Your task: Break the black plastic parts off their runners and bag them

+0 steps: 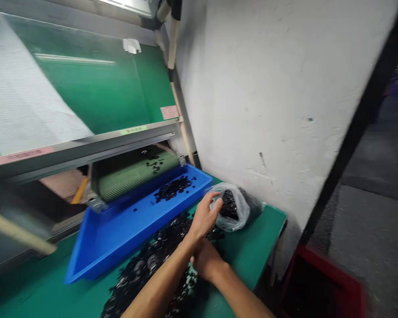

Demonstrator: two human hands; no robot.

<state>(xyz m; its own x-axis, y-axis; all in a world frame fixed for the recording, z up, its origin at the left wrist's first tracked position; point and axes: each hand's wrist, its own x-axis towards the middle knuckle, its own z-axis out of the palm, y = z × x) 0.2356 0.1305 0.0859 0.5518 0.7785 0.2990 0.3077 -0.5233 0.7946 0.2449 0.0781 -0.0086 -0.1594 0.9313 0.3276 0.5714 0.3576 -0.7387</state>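
My left hand (pixel 205 215) reaches to the mouth of a clear plastic bag (pixel 242 210), its thumb and fingers apart at the near side of the rim. The bag lies tilted against the wall, its opening towards me, with small black parts (pixel 228 205) inside. My right hand (pixel 206 260) is low over the green tabletop, just beyond my left wrist, at the right side of a loose pile of small shiny black parts (pixel 152 260). Its fingers are mostly hidden and blurred, so what they hold, if anything, does not show.
A blue tray (pixel 112 238) with some black parts stands under the end of a green ribbed conveyor belt (pixel 135 174). Above it is a green panel (pixel 119 92). A white wall (pixel 252 110) rises behind the table. A red bin (pixel 331 269) stands at lower right.
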